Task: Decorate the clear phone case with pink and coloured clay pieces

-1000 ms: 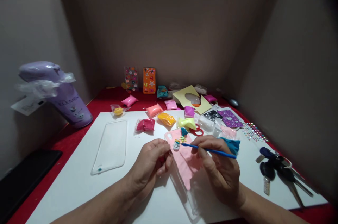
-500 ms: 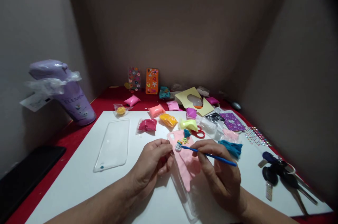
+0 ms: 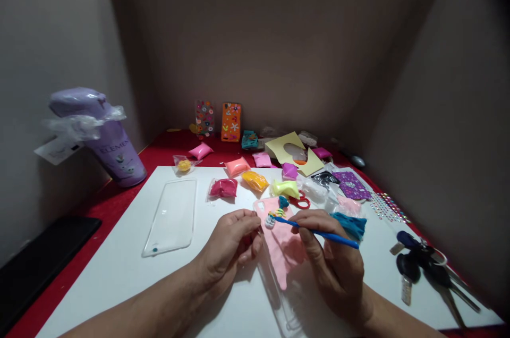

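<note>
A clear phone case (image 3: 279, 295) stands tilted between my hands, its upper part covered by a ragged layer of pink clay (image 3: 280, 245). Small white, yellow and teal clay shapes (image 3: 271, 221) sit near its top. My left hand (image 3: 235, 242) grips the case's left edge between thumb and fingers. In my right hand (image 3: 332, 258) is a thin blue tool (image 3: 338, 238), held like a pen. The tool's tip touches or nearly touches the white and yellow shape. Part of the case's right side is hidden behind my right hand.
Another clear case (image 3: 171, 216) lies left on the white board (image 3: 107, 274). Behind are several clay packets (image 3: 223, 187), red scissors (image 3: 303, 201) and an orange case (image 3: 231, 123). Keys (image 3: 422, 261) and gems lie right; a purple cup (image 3: 115, 152) and black object (image 3: 43, 269) left.
The tool's tip has shifted slightly up and left over the small shapes. Both hands keep their holds, and the whole view has moved a little.
</note>
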The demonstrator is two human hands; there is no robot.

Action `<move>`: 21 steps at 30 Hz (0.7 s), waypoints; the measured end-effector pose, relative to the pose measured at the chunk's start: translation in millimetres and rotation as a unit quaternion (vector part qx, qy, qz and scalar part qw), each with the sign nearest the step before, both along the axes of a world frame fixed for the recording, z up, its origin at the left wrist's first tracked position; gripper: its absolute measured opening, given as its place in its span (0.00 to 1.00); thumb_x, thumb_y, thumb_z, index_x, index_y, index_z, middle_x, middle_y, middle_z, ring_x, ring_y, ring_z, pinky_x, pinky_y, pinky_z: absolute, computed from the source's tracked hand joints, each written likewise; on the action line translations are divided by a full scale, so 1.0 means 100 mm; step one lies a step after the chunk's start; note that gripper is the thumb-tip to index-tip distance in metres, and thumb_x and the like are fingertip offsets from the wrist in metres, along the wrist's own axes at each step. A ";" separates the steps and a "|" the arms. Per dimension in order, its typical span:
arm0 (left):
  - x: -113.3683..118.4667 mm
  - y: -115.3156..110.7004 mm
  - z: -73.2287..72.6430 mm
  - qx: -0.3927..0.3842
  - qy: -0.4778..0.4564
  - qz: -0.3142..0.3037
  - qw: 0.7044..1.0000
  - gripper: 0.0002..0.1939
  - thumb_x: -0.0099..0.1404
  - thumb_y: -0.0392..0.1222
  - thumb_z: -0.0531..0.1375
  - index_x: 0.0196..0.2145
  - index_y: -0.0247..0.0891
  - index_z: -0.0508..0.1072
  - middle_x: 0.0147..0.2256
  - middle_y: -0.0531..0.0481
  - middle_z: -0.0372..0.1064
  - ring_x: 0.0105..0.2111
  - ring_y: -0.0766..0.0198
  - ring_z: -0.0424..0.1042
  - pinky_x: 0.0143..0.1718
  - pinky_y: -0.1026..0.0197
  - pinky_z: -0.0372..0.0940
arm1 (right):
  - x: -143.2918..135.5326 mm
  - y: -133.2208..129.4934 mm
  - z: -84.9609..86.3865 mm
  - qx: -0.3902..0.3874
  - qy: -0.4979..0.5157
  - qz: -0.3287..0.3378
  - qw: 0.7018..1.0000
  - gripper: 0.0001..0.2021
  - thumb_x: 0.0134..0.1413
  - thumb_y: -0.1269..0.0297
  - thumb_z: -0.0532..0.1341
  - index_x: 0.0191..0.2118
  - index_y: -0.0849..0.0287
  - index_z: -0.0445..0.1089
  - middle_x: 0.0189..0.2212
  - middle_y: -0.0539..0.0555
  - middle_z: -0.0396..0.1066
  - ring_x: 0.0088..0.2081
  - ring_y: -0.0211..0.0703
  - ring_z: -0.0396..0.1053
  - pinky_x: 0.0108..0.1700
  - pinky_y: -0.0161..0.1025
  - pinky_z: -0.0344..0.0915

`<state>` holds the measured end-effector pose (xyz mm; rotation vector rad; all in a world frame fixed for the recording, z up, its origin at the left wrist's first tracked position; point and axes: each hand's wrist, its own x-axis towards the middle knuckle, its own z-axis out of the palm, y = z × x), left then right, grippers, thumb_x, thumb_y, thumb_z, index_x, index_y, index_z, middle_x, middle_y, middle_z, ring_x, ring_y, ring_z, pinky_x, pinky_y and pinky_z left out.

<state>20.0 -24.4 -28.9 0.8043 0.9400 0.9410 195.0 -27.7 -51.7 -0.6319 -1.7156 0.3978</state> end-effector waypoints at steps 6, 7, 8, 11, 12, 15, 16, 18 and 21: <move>0.00 0.00 0.02 0.005 0.003 -0.007 1.000 0.09 0.61 0.39 0.54 0.24 0.35 0.62 0.14 0.57 0.55 0.13 0.76 0.45 0.17 0.66 0.36 | 0.01 -0.01 0.00 0.011 -0.004 -0.007 1.000 0.13 0.54 0.83 0.55 0.43 0.63 0.65 0.38 0.56 0.68 0.41 0.44 0.67 0.41 0.44 0.66; 0.00 0.00 0.02 0.005 0.005 -0.006 1.000 0.09 0.61 0.39 0.54 0.24 0.35 0.62 0.14 0.57 0.55 0.13 0.76 0.45 0.16 0.66 0.36 | 0.01 -0.01 0.01 0.011 -0.006 -0.010 1.000 0.13 0.54 0.83 0.55 0.43 0.63 0.65 0.37 0.56 0.68 0.41 0.44 0.67 0.41 0.44 0.66; 0.00 0.00 0.02 0.002 0.007 -0.004 1.000 0.09 0.61 0.39 0.55 0.24 0.35 0.62 0.14 0.57 0.56 0.13 0.76 0.45 0.16 0.66 0.36 | 0.01 -0.02 0.01 0.010 -0.009 -0.012 1.000 0.12 0.54 0.82 0.55 0.43 0.63 0.65 0.37 0.56 0.68 0.41 0.44 0.67 0.41 0.44 0.66; 0.00 0.01 0.01 -0.005 0.011 -0.002 1.000 0.08 0.60 0.39 0.55 0.25 0.35 0.63 0.14 0.57 0.56 0.12 0.77 0.45 0.16 0.66 0.36 | 0.01 -0.02 0.02 0.005 -0.015 -0.022 1.000 0.11 0.54 0.82 0.56 0.41 0.62 0.66 0.36 0.55 0.68 0.40 0.43 0.68 0.40 0.43 0.66; 0.00 0.01 0.01 -0.006 0.011 -0.002 1.000 0.08 0.60 0.39 0.55 0.25 0.35 0.63 0.14 0.57 0.56 0.12 0.76 0.45 0.16 0.66 0.36 | 0.01 -0.02 0.02 0.005 -0.015 -0.025 1.000 0.10 0.54 0.81 0.56 0.40 0.62 0.66 0.35 0.55 0.68 0.40 0.43 0.68 0.40 0.43 0.66; 0.00 0.02 0.01 -0.008 0.007 -0.001 1.000 0.08 0.60 0.39 0.55 0.25 0.35 0.63 0.14 0.57 0.57 0.13 0.76 0.45 0.16 0.67 0.36 | 0.00 -0.02 0.02 0.009 -0.015 -0.024 1.000 0.11 0.54 0.82 0.56 0.41 0.62 0.66 0.36 0.55 0.68 0.40 0.43 0.68 0.39 0.42 0.66; 0.00 0.02 0.01 -0.007 0.007 -0.001 1.000 0.08 0.60 0.39 0.55 0.25 0.35 0.63 0.14 0.57 0.57 0.13 0.76 0.45 0.16 0.67 0.36 | 0.00 -0.01 0.01 0.010 -0.015 -0.021 1.000 0.11 0.54 0.82 0.56 0.41 0.62 0.65 0.36 0.55 0.68 0.40 0.43 0.68 0.39 0.43 0.66; 0.00 0.02 0.01 -0.007 0.009 -0.003 1.000 0.07 0.60 0.39 0.55 0.25 0.35 0.63 0.14 0.57 0.56 0.13 0.77 0.45 0.16 0.67 0.36 | 0.00 -0.01 0.01 0.012 -0.014 -0.016 1.000 0.12 0.54 0.82 0.56 0.42 0.63 0.65 0.36 0.56 0.68 0.40 0.43 0.68 0.39 0.43 0.66; 0.00 0.02 0.01 -0.005 0.011 -0.004 1.000 0.07 0.60 0.38 0.55 0.25 0.35 0.63 0.15 0.56 0.57 0.13 0.76 0.45 0.16 0.67 0.36 | 0.01 -0.02 -0.01 0.010 -0.010 -0.020 1.000 0.11 0.55 0.82 0.56 0.42 0.63 0.65 0.35 0.56 0.68 0.39 0.44 0.68 0.38 0.43 0.66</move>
